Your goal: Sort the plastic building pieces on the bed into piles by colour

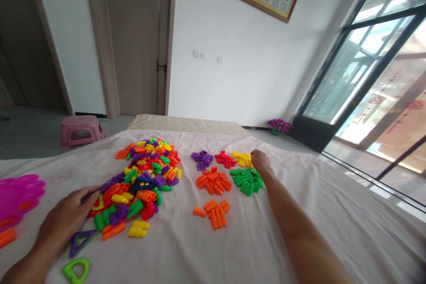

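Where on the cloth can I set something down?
Bare cloth lies right of the right arm, and between the mixed pile and the nearest orange pieces. It's crowded by the left hand, and among the single-color groups by the right hand.

White cloth (179, 253), faintly patterned in pink. Left of centre: mixed pile (143, 177) of coloured pieces. Right of it, back row: purple pile (202, 159), red pile (225, 159), yellow pile (242, 159). Middle row: large orange pile (214, 181), green pile (247, 181). Front: small orange pile (218, 215). Front left: purple triangle (81, 242), green D-shape (77, 271). Far left: magenta tray (21, 195).
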